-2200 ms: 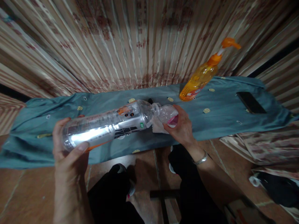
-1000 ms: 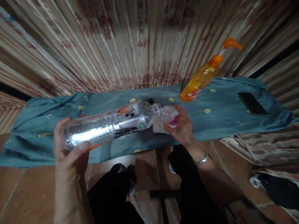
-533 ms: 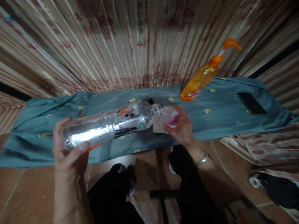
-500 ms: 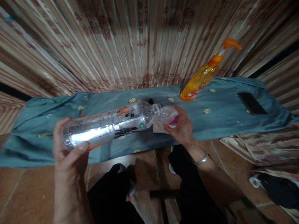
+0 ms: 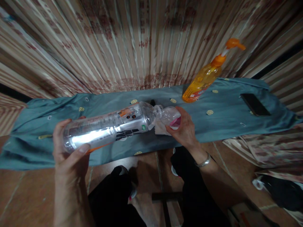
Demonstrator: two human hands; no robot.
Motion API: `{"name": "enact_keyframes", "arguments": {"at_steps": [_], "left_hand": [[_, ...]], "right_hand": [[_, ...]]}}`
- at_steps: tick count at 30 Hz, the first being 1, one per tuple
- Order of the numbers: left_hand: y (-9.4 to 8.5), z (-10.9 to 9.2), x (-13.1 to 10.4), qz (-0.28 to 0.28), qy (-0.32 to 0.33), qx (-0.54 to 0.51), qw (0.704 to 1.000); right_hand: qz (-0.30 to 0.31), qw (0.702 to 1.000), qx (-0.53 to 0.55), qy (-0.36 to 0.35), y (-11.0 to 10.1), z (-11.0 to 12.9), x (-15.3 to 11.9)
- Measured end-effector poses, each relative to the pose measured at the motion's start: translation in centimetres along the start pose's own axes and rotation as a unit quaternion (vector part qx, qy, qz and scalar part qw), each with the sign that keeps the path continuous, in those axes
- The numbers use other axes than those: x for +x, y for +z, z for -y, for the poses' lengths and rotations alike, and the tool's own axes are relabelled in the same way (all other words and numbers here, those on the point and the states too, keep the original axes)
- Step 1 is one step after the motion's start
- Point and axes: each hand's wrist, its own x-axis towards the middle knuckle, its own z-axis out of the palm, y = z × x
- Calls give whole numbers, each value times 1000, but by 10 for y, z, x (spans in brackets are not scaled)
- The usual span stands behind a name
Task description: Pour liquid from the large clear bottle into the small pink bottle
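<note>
A large clear plastic bottle (image 5: 106, 127) with a silver and orange label lies nearly level above the cloth, its neck pointing right. My left hand (image 5: 71, 151) is wrapped round its base. At the bottle's mouth is a small clear cup-like piece (image 5: 169, 115) with pink at its right end; my right hand (image 5: 183, 129) grips that end. The two pieces meet at the bottle's neck. Beneath them, a white paper or tissue (image 5: 161, 128) is partly hidden. A small dark object (image 5: 152, 102) shows just behind the neck.
An orange pump bottle (image 5: 202, 82) stands behind and right of my right hand. A black phone (image 5: 255, 104) lies farther right on the teal cloth (image 5: 227, 119). Pleated curtains (image 5: 132, 47) hang along the back edge. My legs and a dark metal support (image 5: 165, 197) are below.
</note>
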Motion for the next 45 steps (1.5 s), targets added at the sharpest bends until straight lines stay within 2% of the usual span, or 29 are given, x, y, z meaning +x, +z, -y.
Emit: {"name": "enact_keyframes", "arguments": {"at_steps": [27,45], "left_hand": [[3,-4,-1,-28,-12,0,1000],[0,0,2,-23,-27,-5,999]], "right_hand": [[7,1000,8,-2,1,-1,-1],[12,1000,8,7,1,-1,0]]}}
